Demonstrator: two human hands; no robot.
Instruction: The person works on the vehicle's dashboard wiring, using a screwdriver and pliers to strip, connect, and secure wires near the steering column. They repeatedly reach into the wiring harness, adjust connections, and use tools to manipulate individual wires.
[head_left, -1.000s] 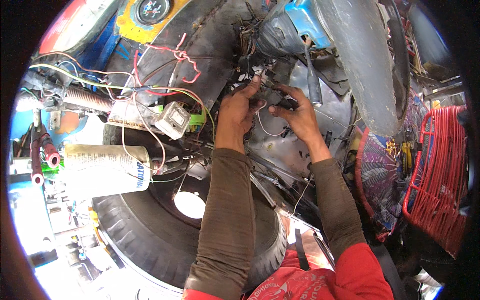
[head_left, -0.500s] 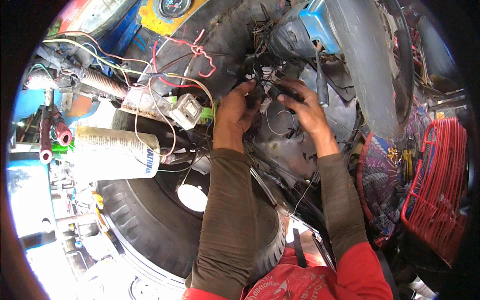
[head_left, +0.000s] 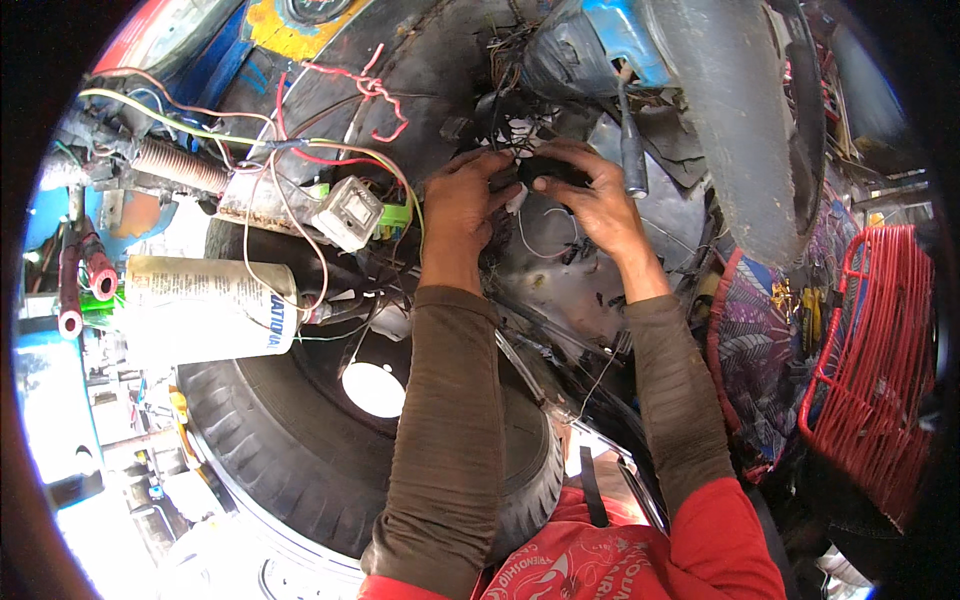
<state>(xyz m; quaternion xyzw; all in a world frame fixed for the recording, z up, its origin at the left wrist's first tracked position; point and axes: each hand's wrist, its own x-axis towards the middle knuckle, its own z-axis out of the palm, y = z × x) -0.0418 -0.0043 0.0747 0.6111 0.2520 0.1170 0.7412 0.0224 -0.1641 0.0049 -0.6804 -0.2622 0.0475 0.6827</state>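
Observation:
Both hands work close together at a tangle of dark wires point(head_left: 497, 108). My left hand point(head_left: 462, 212) is closed, its fingers pinching a dark piece of the wire bundle that they mostly hide. Just to its right, my right hand point(head_left: 607, 208) curls its thumb and fingers round a black rounded object point(head_left: 556, 171), whose kind I cannot make out. A small white piece point(head_left: 517, 198) shows between the hands, and a thin white wire point(head_left: 541, 250) loops below them.
A large tyre point(head_left: 300, 450) lies below left, beside a white cylinder point(head_left: 210, 310). Loose wires point(head_left: 300, 146) cross a square box point(head_left: 347, 213) at left. A dark-handled tool point(head_left: 632, 150) hangs near a steering wheel point(head_left: 745, 130). At far right stands a red corded seat point(head_left: 875, 370).
The surroundings have shifted slightly left and up in the picture. My left hand has turned, its fingers now reaching farther right, and the black object in my right hand lies more level.

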